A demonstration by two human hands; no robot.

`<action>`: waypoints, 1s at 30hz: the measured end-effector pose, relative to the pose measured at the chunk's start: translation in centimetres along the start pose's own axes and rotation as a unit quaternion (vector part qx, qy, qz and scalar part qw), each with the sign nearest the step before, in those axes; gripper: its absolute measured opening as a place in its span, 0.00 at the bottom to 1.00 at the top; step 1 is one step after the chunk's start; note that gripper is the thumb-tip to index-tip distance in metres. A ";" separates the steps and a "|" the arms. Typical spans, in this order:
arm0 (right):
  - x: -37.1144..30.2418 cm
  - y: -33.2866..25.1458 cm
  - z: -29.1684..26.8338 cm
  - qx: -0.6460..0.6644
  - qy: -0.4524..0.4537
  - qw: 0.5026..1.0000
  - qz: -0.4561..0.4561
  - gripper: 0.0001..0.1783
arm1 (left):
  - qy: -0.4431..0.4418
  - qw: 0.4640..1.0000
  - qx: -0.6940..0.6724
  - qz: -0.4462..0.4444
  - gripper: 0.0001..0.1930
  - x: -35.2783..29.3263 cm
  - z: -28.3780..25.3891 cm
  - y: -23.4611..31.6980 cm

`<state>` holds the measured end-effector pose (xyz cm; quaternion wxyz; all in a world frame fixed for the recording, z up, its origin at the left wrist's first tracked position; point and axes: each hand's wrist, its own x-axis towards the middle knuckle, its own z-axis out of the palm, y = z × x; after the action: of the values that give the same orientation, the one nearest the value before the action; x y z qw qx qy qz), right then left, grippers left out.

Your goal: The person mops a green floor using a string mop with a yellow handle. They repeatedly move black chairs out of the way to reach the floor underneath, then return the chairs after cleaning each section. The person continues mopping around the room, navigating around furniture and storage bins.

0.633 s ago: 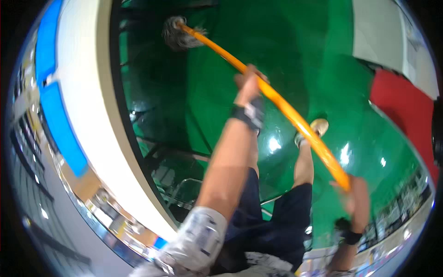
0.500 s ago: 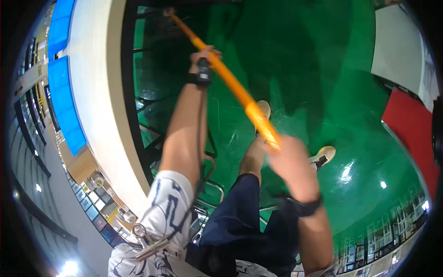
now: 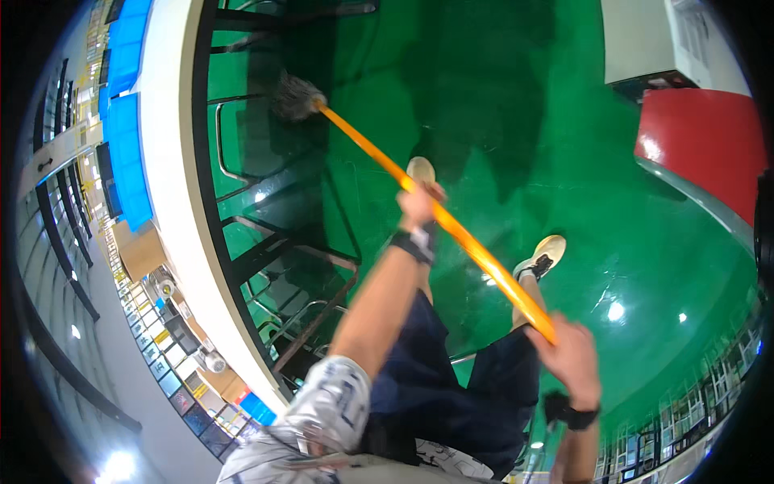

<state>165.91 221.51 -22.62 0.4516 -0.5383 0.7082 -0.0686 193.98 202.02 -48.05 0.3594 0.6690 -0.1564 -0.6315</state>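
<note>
A mop [image 3: 477,256] with a long orange handle runs slantwise across the view. My left hand [image 3: 418,205] is closed around the middle of its handle, above my forward shoe. Near the handle's upper end, my right hand [image 3: 567,359] grips it, close to my right knee. The grey stringy mop head [image 3: 297,98] rests on the green floor [image 3: 484,105] at the far left, beside the dark metal frame under the table. Both wrists wear black bands.
A long white table [image 3: 173,161] with blue panels [image 3: 129,161] runs along my left. Metal stool legs [image 3: 234,153] stand beneath it. At the right are a red curved piece [image 3: 697,145] and a white cabinet [image 3: 637,40]. My shoes [image 3: 544,256] stand on the floor.
Both hands and the handle have come back toward me and to the right. The mop head, earlier at the top edge and dim, now shows plainly nearer to me.
</note>
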 end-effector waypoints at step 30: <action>22.4 -25.6 9.9 -0.046 0.019 0.995 -0.086 0.16 | 0.019 0.993 -0.113 0.011 0.09 17.4 -19.1 22.9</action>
<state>190.62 196.36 -26.08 0.4050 -0.6158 0.6705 -0.0846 220.54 180.01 -46.30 0.4425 0.6346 -0.0849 -0.6279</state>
